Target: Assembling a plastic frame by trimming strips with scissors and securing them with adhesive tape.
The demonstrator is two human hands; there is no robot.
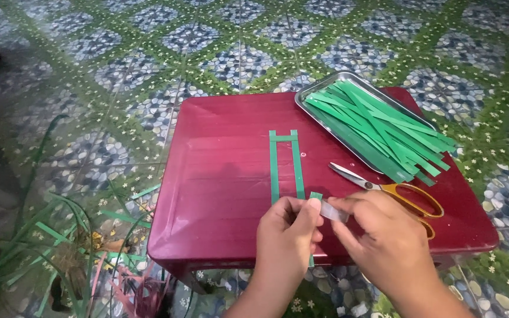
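Head view: both hands' fingers (pixel 310 207) pinch a clear strip (pixel 333 211) (probably tape) over green strips (pixel 284 168).

Dim, soft light; dark, blurry left edge

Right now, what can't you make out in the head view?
- Lower ends of the green strip frame: hidden behind the left hand.
- Pale bit pinched between left hand and right hand: blurred, kind unclear.
- Scissors: handles partly covered by the right hand.
- Table legs: under the top.
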